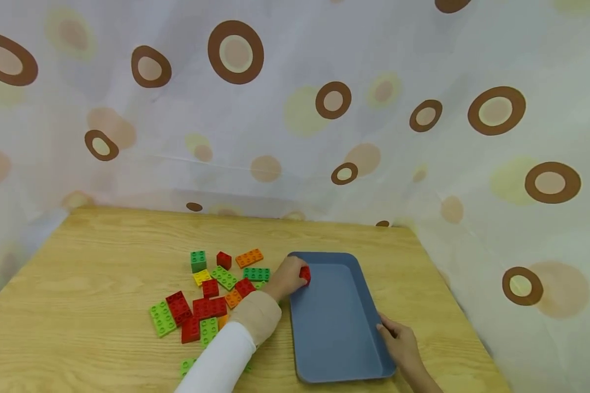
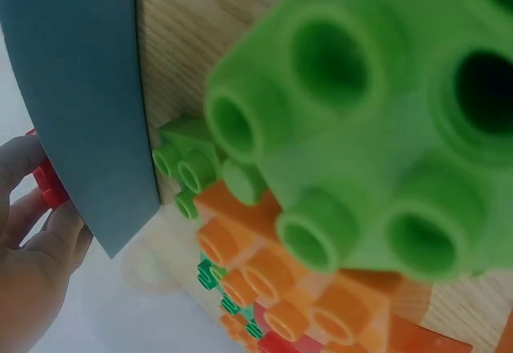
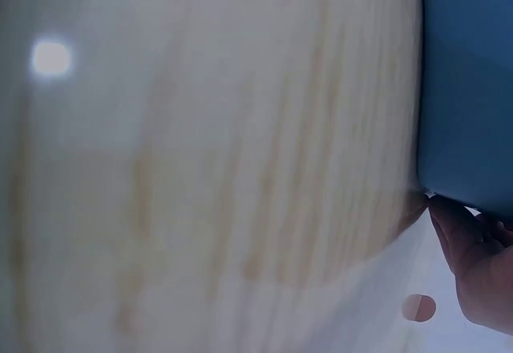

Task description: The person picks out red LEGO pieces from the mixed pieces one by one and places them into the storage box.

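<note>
Fingers of the left hand are curling snugly round one red brick, holding it just inside the left rim of the one blue-grey tray; whether it is touching the tray's floor, I cannot tell. The right hand is pinching the tray's right rim, fingers nearly together. Left of the tray, one yellow brick, two dark green bricks and several red, orange and lime bricks are lying on the table.
</note>
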Demonstrator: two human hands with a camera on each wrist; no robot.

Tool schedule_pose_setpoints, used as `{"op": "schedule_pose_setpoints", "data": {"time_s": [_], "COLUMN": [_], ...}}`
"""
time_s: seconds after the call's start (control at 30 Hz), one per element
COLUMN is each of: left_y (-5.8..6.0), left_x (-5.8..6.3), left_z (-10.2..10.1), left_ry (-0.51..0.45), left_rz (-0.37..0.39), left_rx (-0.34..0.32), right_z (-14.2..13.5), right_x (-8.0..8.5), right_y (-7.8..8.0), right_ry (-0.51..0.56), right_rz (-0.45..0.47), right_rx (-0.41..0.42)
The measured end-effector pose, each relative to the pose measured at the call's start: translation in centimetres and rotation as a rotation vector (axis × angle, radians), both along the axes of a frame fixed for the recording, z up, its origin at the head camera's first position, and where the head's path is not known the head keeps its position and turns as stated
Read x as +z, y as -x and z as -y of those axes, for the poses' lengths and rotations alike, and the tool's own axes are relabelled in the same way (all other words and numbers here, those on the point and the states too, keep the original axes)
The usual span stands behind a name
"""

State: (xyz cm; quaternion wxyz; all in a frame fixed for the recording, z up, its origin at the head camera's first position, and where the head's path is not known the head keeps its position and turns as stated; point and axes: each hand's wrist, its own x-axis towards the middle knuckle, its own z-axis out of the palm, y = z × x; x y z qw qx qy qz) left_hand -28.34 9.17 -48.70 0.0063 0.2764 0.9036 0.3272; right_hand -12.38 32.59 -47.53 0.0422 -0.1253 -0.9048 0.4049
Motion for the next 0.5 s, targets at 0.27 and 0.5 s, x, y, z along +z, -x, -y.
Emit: {"op": "schedule_pose_setpoints", "data": {"time_s": [0.27,0.5], "left_y": [-2.6,-3.0], "left_x": [3.6,3.6], "left_z": [-0.1,-0.5], "left_ry": [0.142,0.244], "left_rz": [0.092,0.034], "left_rx": [0.022,0.046], "right_z": [0.1,0.1], "right_x": [0.0,0.0], "right_y": [-0.1,-0.1], "right_ry": [0.017,0.012], "right_rz": [0.022,0.012], "right_rx": [-0.015,-0.013]}}
